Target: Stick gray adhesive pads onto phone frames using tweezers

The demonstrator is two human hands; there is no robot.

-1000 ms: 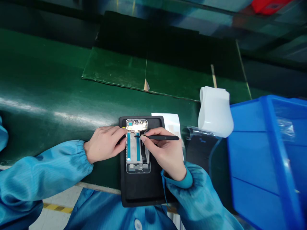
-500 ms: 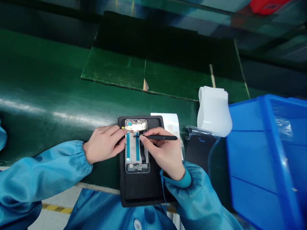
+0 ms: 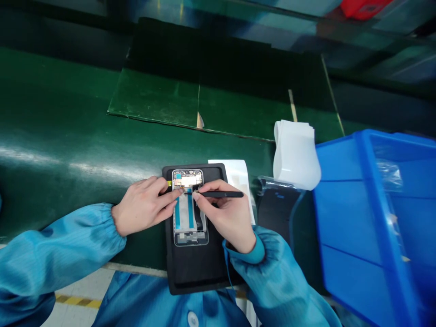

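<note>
An opened smartphone [image 3: 185, 213] lies in a black tray [image 3: 190, 277], its circuit board at the top and two blue strips down its middle. My right hand [image 3: 228, 213] grips black tweezers [image 3: 225, 194] between thumb and fingers, almost level. Their tip reaches the phone just below the circuit board. My left hand [image 3: 145, 204] comes in from the left with its index finger stretched onto the phone, close to the tweezer tip. The left thumb is lower, by the phone's left edge. Whatever small part lies under these fingertips is too small to make out.
White paper [image 3: 235, 170] sticks out from behind the tray. To the right are a dark film-wrapped sheet [image 3: 277, 209], a folded white sheet [image 3: 296, 156] and a large blue bin [image 3: 350, 218]. A green board [image 3: 235, 109] lies across the back of the green table [image 3: 61, 136].
My left index finger has moved right, farther over the phone and nearer the tweezer tip. My right hand still holds the tweezers there. The whole view has shifted slightly.
</note>
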